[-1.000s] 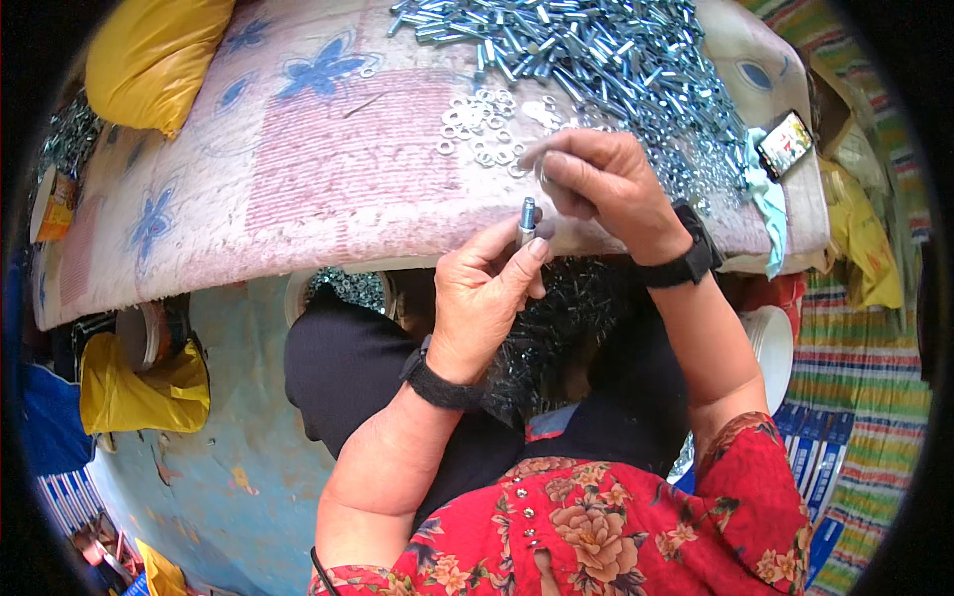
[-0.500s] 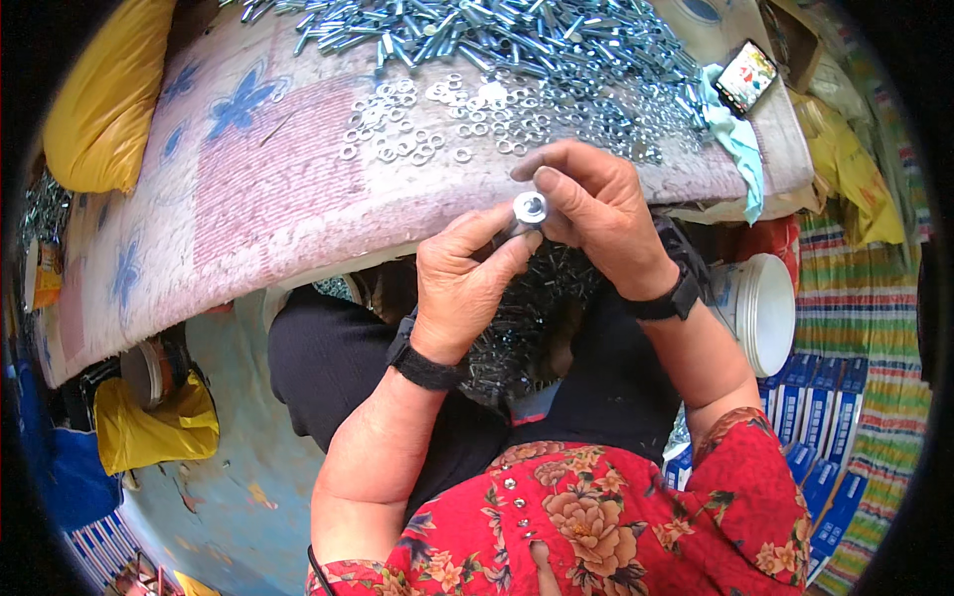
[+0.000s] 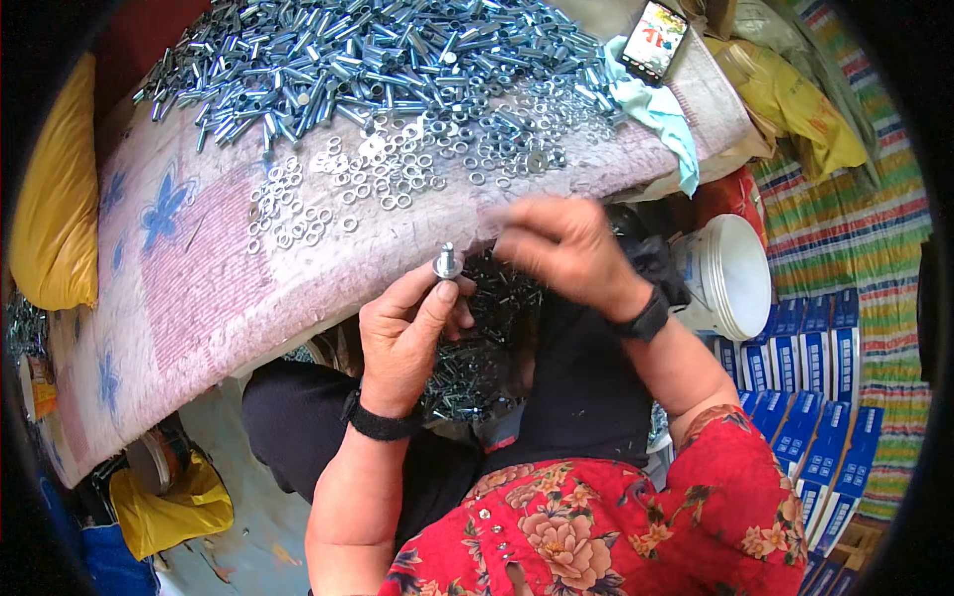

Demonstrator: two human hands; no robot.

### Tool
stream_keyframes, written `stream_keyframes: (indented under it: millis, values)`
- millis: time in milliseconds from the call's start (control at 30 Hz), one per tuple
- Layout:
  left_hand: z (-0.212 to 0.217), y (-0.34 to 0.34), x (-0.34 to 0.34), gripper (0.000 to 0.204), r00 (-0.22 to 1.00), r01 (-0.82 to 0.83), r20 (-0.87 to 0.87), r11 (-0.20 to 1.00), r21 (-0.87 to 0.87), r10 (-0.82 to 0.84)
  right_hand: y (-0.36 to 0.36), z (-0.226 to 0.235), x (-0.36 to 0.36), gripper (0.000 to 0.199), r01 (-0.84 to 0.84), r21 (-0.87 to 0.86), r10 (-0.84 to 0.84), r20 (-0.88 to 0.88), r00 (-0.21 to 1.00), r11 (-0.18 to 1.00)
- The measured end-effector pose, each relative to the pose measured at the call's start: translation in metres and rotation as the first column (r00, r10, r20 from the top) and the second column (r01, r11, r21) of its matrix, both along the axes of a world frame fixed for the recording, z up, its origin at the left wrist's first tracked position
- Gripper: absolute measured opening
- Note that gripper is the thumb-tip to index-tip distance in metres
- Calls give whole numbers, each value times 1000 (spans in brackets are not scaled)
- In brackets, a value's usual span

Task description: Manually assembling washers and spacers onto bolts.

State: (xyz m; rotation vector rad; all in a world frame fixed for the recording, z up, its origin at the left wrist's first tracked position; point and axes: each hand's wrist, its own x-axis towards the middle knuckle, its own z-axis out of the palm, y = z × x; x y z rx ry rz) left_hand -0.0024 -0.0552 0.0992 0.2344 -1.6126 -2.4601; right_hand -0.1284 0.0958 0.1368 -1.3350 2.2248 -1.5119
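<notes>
My left hand (image 3: 399, 323) pinches a silver bolt with a washer (image 3: 446, 260) between thumb and fingertips, just off the front edge of the table. The bolt's threaded end points up, with the washer lying around it. Apart from it, to the right, my right hand (image 3: 571, 253) is near the table edge. Its fingers are smeared by motion, so whether they hold anything is hidden. Beyond both hands, loose washers (image 3: 393, 174) lie scattered on the cloth-covered table (image 3: 214, 288). Behind them spreads a large heap of shiny metal tubes (image 3: 388, 60).
A dark heap of metal fasteners (image 3: 462, 372) sits between my knees. To the right stand a white bucket (image 3: 740, 278) and rows of blue-and-white boxes (image 3: 810, 343). A phone (image 3: 656, 42) rests beside a pale blue cloth (image 3: 661, 114) at the table's right end.
My right hand has left the bolt and moved away to the right. My left hand still holds the bolt, now turned so that its threaded end shows. The whole view has shifted.
</notes>
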Motion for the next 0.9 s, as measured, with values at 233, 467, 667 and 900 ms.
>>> stream_keyframes:
  millis: [233, 467, 667, 900]
  values:
    - [-5, 1, -2, 25, 1000, 20, 0, 1000, -11, -20, 6, -12, -111, 22, 454, 208, -285, -542, 791, 866]
    - [0, 0, -1, 25, 998, 3, 64, 997, -80, 2, 3, -7, -122, 18, 453, 350, -137, -649, 749, 820]
    - [-3, -3, -2, 24, 999, 11, 34, 995, -98, -8, -15, 35, -28, 15, -158, 194, 170, -47, 984, 968]
    - [-3, -5, 1, 23, 998, -59, -36, 991, -122, 55, -32, 30, 0, 15, -226, 194, 253, -125, 959, 955]
